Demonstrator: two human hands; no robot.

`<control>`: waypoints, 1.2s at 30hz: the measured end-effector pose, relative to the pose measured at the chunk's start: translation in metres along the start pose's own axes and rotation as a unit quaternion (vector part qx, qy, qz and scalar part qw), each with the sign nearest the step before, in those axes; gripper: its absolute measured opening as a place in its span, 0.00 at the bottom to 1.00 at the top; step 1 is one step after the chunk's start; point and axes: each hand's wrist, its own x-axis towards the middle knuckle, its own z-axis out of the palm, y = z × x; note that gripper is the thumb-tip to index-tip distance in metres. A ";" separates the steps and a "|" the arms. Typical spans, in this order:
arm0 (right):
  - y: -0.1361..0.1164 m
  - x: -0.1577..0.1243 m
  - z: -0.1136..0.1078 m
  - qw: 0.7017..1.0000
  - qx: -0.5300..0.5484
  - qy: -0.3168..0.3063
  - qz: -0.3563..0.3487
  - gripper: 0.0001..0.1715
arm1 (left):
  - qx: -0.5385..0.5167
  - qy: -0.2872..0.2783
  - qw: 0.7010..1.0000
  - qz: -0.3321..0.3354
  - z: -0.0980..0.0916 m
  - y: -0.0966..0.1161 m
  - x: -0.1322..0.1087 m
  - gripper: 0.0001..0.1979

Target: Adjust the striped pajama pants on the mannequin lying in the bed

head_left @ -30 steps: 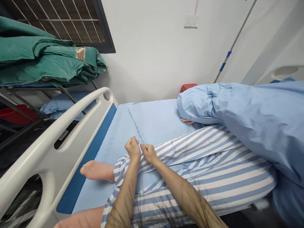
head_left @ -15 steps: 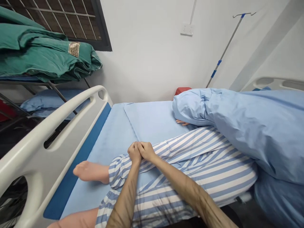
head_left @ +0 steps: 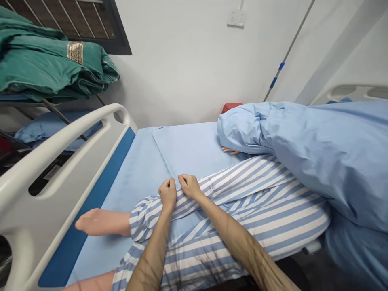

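My left hand (head_left: 167,193) is a closed fist on the far edge of a blue-and-white striped trouser leg (head_left: 236,184), near the shin. Just to its right, a small gap apart, my right hand (head_left: 189,186) is closed in the same way on that leg. Both curl palm down, so whether cloth is pinched inside is hidden. Out of the trouser cuff comes a smooth, pink, manikin-like foot (head_left: 104,222). A second bare lower leg (head_left: 91,281) shows at the bottom. The pale blue quilt (head_left: 309,141) covers the upper body, with a few fingertips (head_left: 230,150) showing under its edge.
A white bed end board (head_left: 68,139) with a blue strip stands left of the feet. Beyond it, a folded green cloth (head_left: 51,66) lies on a metal rack. At the wall are a red object (head_left: 232,106), a drip pole (head_left: 276,76) and a socket (head_left: 236,18).
My two fists, pressed together before, are now slightly apart on the trouser leg. The camera view has shifted a little, so the surroundings sit higher and farther left.
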 end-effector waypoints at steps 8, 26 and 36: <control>0.000 0.006 -0.004 0.996 0.081 0.010 0.022 0.26 | -0.126 0.017 0.992 -0.016 -0.006 0.049 0.012 0.16; 0.006 0.008 -0.002 0.976 0.193 0.078 0.061 0.25 | 0.006 0.035 0.999 0.030 0.040 0.029 -0.012 0.19; -0.005 0.022 -0.066 0.978 0.195 0.078 0.020 0.27 | 0.007 0.024 0.999 0.036 0.043 0.025 -0.010 0.19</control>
